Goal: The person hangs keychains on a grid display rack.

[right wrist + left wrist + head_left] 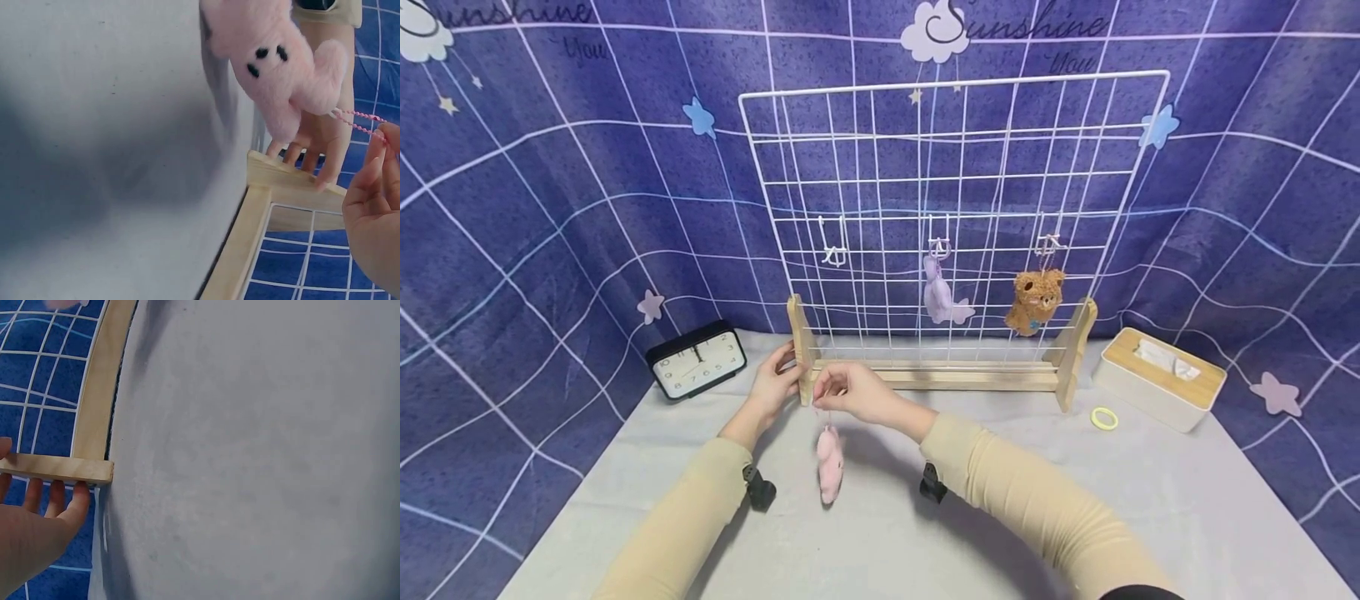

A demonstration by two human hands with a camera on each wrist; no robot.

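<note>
A pink plush keychain [830,468] with small black marks dangles above the table by its pink bead chain [362,117]. Thumb and fingertips of my right hand [859,392] pinch that chain. My left hand [771,382] grips the left wooden upright [59,467] of the stand, thumb on one side and fingers on the other. On the white wire grid [919,179], the left hook [834,254] carries nothing. A purple plush keychain [937,293] hangs from the middle hook, and a brown bear plush keychain [1036,302] from the right one.
A black-framed clock [697,362] stands left of the rack. To the right are a yellow-green ring [1104,418] and a tissue box [1157,379] with a wooden lid. A blue patterned curtain [587,250] surrounds the pale tabletop [850,558].
</note>
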